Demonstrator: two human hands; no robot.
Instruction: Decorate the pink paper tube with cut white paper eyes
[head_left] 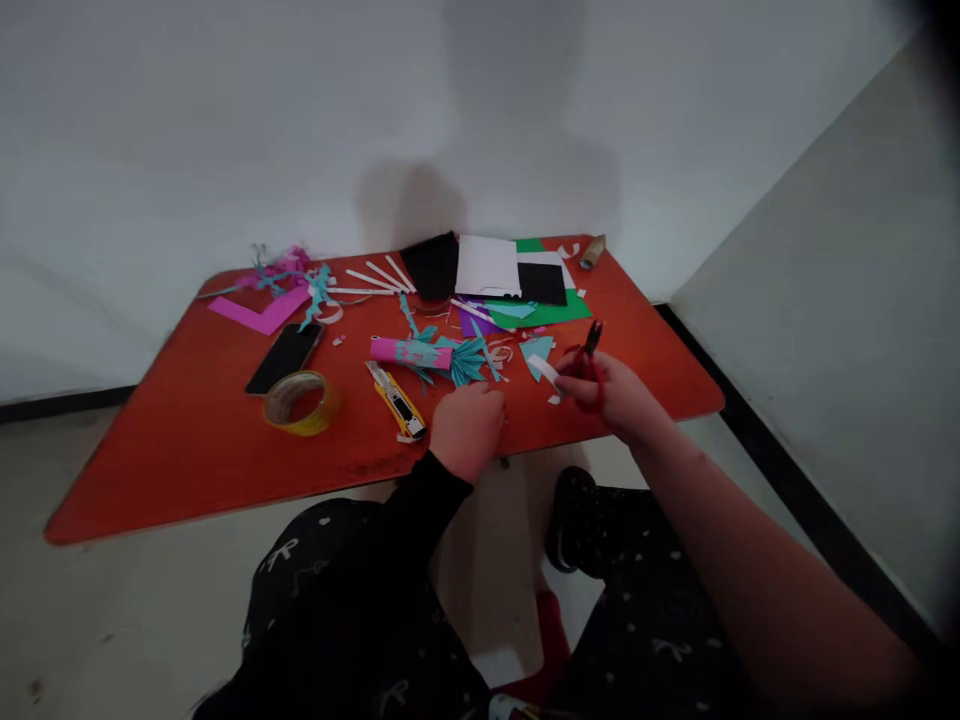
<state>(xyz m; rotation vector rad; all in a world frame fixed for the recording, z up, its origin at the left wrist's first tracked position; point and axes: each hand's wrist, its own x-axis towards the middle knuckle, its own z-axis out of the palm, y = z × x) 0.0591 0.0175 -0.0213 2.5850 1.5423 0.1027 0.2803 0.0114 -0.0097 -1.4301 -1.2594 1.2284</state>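
While the right hand [609,392] gripped red-handled scissors [587,360] upright, a white paper strip [543,371] just at its fingers, the left hand [466,430] lay curled, its grip unclear, at the edge of the red table [187,470], right of a yellow box cutter [396,400] with unreadable markings.

The bench [225,440] is coloured orange-red. On it, a pink paper tube [401,352] is banded and fringed with teal, a yellow utility knife [396,402] is marked with grey, and scissors [586,362] are handled in red. Below it, black trousers [645,600] are patterned with white bows.
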